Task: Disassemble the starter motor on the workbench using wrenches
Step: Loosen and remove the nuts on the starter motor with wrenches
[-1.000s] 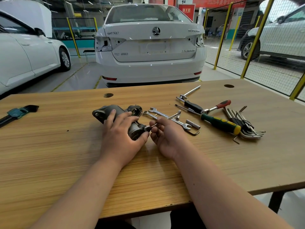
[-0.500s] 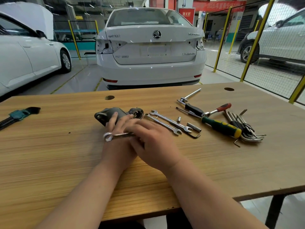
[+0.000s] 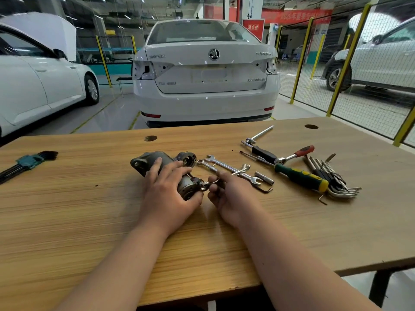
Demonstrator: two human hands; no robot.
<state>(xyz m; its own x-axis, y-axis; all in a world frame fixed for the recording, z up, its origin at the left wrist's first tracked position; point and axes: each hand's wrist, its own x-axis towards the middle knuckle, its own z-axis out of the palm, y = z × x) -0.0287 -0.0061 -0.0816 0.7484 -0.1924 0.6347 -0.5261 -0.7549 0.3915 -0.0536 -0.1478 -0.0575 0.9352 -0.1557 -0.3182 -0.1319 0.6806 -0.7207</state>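
Note:
The grey starter motor (image 3: 143, 161) lies on its side in the middle of the wooden workbench (image 3: 67, 209). My left hand (image 3: 168, 196) lies over its body and grips it. My right hand (image 3: 233, 198) sits just to the right of the motor's near end and holds a small silver wrench (image 3: 205, 186), whose head is at a fitting on that end. Most of the wrench is hidden by my fingers.
Two open-end wrenches (image 3: 233, 170) lie right of the motor, then a small socket (image 3: 267, 178), a ratchet with a red grip (image 3: 296, 153), a green-handled screwdriver (image 3: 301, 177) and several hex keys (image 3: 336, 180). A teal hex key set (image 3: 27, 162) lies far left. White cars stand behind.
Half a second ago my right hand lay across my left with the wrench pointing left; now it has swung back to the right of the motor, wrench head at the near end.

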